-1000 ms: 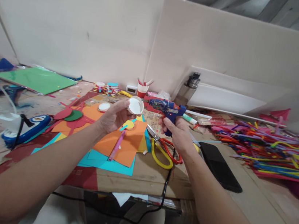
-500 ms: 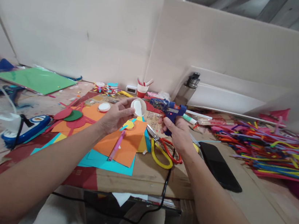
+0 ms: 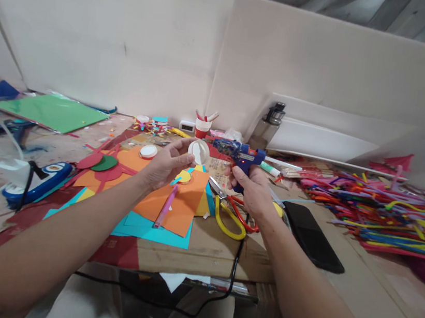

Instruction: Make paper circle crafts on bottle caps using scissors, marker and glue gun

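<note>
My left hand [image 3: 173, 163] pinches a small white paper cup [image 3: 201, 152] by its rim, tilted so that its opening partly faces me. In my right hand [image 3: 250, 182] is a blue hot glue gun [image 3: 248, 157], gripped by its handle with a red light showing. Its nozzle points left and is close to the cup's edge; whether they touch I cannot tell. Below the hands lie scissors [image 3: 229, 224] with yellow and red handles, orange paper [image 3: 174, 211], a yellow paper disc [image 3: 184, 177] and a pink marker [image 3: 166, 206].
A black phone [image 3: 312, 237] lies right of my forearm, beside a pile of colourful pipe cleaners [image 3: 396, 219]. A cup of pens [image 3: 202, 126] stands at the back. Left are red and green paper discs [image 3: 104, 164] and a blue case [image 3: 36, 185]. A black cord [image 3: 235, 266] hangs over the edge.
The cup in my left hand has turned slightly and shifted a little to the right. My right hand and the glue gun are almost still.
</note>
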Demonstrator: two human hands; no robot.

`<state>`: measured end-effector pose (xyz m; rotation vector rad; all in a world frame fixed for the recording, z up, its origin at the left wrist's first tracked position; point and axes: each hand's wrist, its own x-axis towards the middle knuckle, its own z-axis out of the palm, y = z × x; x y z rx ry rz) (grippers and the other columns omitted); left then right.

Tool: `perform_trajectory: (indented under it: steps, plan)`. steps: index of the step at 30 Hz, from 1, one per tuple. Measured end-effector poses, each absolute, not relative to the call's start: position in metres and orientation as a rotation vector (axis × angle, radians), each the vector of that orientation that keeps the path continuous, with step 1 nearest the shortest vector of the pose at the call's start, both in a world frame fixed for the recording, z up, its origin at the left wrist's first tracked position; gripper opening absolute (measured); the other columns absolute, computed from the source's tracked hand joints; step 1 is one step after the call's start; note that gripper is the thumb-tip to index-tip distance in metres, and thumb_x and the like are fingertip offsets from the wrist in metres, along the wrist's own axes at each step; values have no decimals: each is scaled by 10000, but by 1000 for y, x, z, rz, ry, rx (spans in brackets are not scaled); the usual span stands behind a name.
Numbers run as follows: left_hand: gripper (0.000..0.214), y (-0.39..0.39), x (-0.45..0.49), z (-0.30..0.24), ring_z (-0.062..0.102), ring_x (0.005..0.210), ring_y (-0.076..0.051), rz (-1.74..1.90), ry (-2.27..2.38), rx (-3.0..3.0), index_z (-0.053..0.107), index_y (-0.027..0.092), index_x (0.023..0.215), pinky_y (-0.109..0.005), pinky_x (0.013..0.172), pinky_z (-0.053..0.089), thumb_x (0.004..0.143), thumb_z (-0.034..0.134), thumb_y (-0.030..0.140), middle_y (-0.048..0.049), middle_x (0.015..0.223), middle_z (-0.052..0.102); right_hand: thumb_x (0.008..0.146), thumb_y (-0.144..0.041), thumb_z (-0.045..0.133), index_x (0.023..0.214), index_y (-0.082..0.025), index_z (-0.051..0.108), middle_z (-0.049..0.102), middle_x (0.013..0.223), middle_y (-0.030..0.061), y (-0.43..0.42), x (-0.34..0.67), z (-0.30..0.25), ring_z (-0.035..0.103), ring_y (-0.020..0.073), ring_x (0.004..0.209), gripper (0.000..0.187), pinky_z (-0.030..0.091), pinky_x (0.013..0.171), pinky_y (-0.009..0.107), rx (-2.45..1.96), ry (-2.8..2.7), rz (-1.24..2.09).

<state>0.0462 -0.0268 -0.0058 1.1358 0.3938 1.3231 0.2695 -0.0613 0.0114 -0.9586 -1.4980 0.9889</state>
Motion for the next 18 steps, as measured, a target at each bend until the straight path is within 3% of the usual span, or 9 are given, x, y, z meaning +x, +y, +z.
perform_trajectory:
  steps: [18]
  plan:
    - [466,-28,48,-7,621,855,-121,1320,406,1125,674,198,1107,-215,702,504,677,849,243,-55,1077,670,861,-448,622,852,-201,597,583,677,-17,-61,268,7,507,115,583,248,423,582,262,-969,-1541,974]
